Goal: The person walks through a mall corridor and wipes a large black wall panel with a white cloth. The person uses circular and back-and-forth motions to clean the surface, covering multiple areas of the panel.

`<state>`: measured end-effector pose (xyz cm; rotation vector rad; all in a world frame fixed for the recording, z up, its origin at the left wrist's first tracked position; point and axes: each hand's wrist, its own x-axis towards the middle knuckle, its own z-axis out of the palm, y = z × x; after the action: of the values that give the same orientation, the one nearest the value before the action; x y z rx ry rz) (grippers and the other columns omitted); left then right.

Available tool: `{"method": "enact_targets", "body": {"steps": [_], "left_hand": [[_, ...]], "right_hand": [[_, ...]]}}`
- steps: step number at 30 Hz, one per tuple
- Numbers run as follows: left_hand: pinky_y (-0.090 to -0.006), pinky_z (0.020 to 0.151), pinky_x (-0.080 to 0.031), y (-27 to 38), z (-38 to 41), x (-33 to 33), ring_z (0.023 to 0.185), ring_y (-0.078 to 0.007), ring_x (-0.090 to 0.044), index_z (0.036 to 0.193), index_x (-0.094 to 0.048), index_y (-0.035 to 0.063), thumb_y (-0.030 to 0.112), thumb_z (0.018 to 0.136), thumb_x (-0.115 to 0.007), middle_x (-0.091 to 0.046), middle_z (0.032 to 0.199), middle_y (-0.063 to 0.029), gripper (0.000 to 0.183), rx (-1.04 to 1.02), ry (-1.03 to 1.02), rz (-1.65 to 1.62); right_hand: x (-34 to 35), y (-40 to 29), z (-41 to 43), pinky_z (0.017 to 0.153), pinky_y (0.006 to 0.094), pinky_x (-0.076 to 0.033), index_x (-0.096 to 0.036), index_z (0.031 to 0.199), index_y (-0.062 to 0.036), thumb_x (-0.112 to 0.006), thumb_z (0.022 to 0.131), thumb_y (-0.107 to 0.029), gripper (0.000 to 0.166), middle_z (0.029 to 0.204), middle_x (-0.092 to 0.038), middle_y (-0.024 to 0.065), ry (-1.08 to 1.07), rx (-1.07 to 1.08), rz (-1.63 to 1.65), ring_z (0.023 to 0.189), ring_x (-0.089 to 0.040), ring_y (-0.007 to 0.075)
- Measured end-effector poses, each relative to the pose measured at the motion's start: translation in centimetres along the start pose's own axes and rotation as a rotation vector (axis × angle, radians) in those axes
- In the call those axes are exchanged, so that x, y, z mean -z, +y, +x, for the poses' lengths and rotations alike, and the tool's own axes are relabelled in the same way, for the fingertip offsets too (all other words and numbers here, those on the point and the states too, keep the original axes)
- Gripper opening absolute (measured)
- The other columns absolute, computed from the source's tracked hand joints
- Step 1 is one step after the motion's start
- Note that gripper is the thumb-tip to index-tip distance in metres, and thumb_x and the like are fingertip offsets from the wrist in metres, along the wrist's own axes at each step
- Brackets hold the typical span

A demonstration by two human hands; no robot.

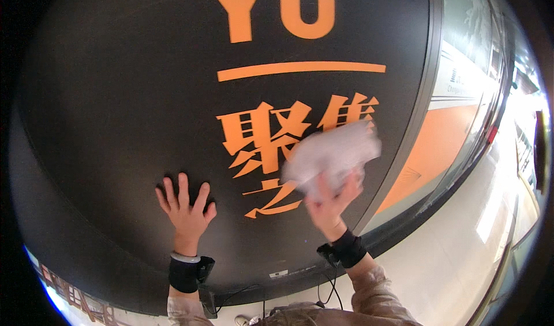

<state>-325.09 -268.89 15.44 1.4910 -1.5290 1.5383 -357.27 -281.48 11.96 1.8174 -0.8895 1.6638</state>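
Note:
A large black panel [130, 109] with orange lettering and an orange bar [303, 68] stands in front of me. My left hand [186, 215] rests on the panel with its fingers spread and holds nothing. To the right, my right hand [331, 202] has a whitish cloth [335, 155], blurred, against the panel over part of the orange characters. The cloth partly hides the fingers. Both wrists wear black bands, and a pale bracelet [186, 258] is on the left one.
The panel's grey edge frame [415, 105] runs down its right side. Beyond are glass with an orange and white graphic [437, 148] and a pale shiny floor [433, 256]. Black cables [333, 288] hang near my body, with a shoe [241, 320] below. Brown furniture [82, 300] shows at lower left.

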Motion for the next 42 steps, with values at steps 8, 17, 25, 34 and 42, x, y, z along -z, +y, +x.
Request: {"method": "enact_targets", "body": {"steps": [8, 17, 25, 34, 42], "left_hand": [[-0.0678, 0.114, -0.011, 0.5, 0.5, -0.2, 0.149, -0.0432, -0.015, 0.143, -0.049, 0.0392, 0.047, 0.086, -0.062, -0.027, 0.161, -0.0117, 0.059, -0.005, 0.016, -0.024], [-0.0617, 0.116, -0.013, -0.3, -0.4, 0.1, 0.147, -0.0398, -0.022, 0.139, -0.055, 0.0256, 0.047, 0.087, -0.064, -0.032, 0.159, -0.0102, 0.056, -0.007, -0.064, -0.087], [-0.0626, 0.108, -0.028, -5.7, -7.8, 3.0, 0.135, -0.0392, -0.037, 0.124, -0.063, 0.0271, 0.042, 0.073, -0.080, -0.040, 0.150, -0.0108, 0.056, 0.062, -0.194, -0.123], [-0.0651, 0.108, -0.025, -9.7, -11.2, 5.0, 0.139, -0.0375, -0.031, 0.131, -0.059, 0.0300, 0.045, 0.077, -0.077, -0.037, 0.152, -0.0121, 0.059, 0.229, -0.220, -0.085], [-0.0680, 0.109, -0.020, -14.0, -14.1, 5.9, 0.140, -0.0447, -0.029, 0.136, -0.055, 0.0271, 0.043, 0.078, -0.077, -0.032, 0.155, -0.0178, 0.064, 0.334, -0.192, -0.106]], "right_hand": [[0.3, 1.0, 2.6, 0.111, 0.0631, -0.023, -0.049, 0.145, -0.0291, -0.076, 0.078, -0.039, 0.073, 0.153, -0.030, 0.0218, -0.043, 0.367, -0.103, 0.138, -0.036, 0.0414], [-2.5, -6.5, 6.3, 0.110, 0.0658, -0.025, -0.051, 0.143, -0.0349, -0.058, 0.091, -0.036, 0.053, 0.157, -0.034, 0.0169, 0.019, 0.481, -0.101, 0.142, -0.031, 0.0442], [-1.9, -6.0, 8.4, 0.105, 0.0580, -0.036, -0.056, 0.137, -0.0352, -0.071, 0.085, -0.040, 0.053, 0.154, -0.039, 0.0099, 0.021, 0.654, -0.107, 0.142, -0.033, 0.0381], [-5.0, -16.5, 10.9, 0.112, 0.0672, -0.015, -0.054, 0.141, -0.0262, -0.064, 0.081, -0.023, 0.061, 0.156, -0.034, 0.0217, 0.025, 0.599, -0.030, 0.145, -0.029, 0.0435], [-2.7, -20.2, 10.3, 0.100, 0.0514, -0.044, -0.059, 0.134, -0.0336, -0.067, 0.087, -0.032, 0.048, 0.159, -0.034, 0.0039, -0.104, 0.810, -0.004, 0.145, -0.027, 0.0406]]}}
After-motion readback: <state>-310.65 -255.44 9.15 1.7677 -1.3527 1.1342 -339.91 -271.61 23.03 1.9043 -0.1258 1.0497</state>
